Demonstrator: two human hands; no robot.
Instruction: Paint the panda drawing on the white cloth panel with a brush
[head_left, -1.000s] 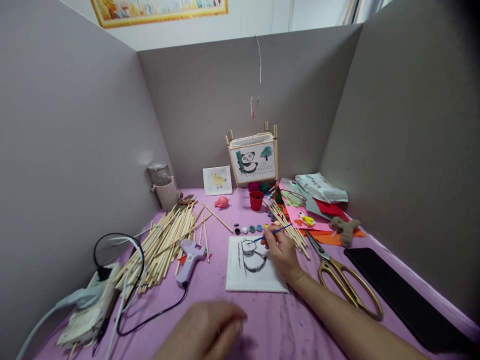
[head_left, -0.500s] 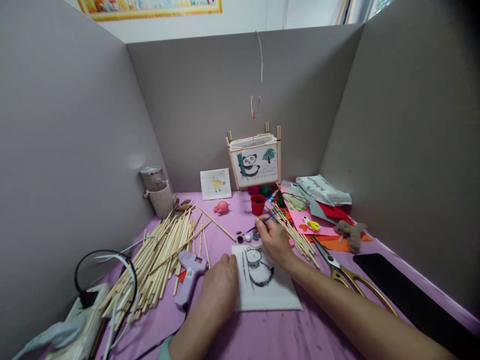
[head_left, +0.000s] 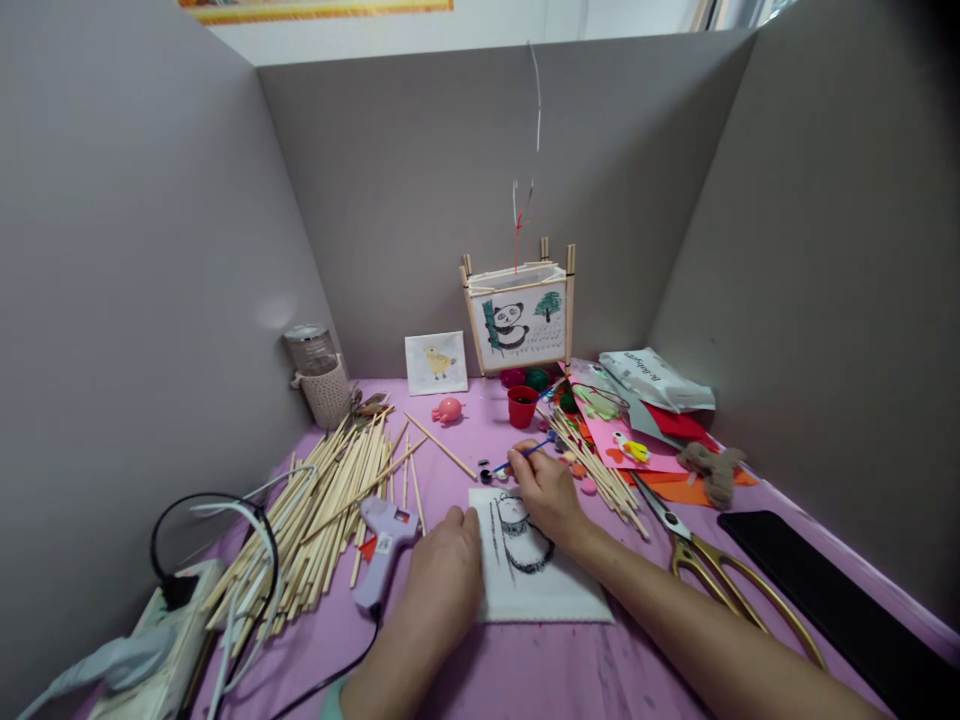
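My right hand (head_left: pixel 551 495) is closed around a thin blue paintbrush (head_left: pixel 534 450). The brush tip points left, close to the small paint pots (head_left: pixel 486 476), which hold black and white paint. Below it lies a white sheet (head_left: pixel 547 600) with a panda outlined in black; my right hand covers part of the drawing. My left hand (head_left: pixel 450 565) lies flat at the sheet's left edge, its fingers stretched forward and holding nothing. Just left of it is a lilac glue gun (head_left: pixel 384 545).
Many wooden sticks (head_left: pixel 330 520) are piled at left, beside a power strip (head_left: pixel 161 640). A red cup (head_left: pixel 523 408) stands behind the paints, below a hanging panda lantern (head_left: pixel 521 325). Gold-handled scissors (head_left: pixel 697 550) and a black case (head_left: pixel 817 590) lie at right.
The right hand and brush have moved slightly down towards the black paint pot and the sheet. The camera view has shifted a little. My left hand stays on the sheet's edge.
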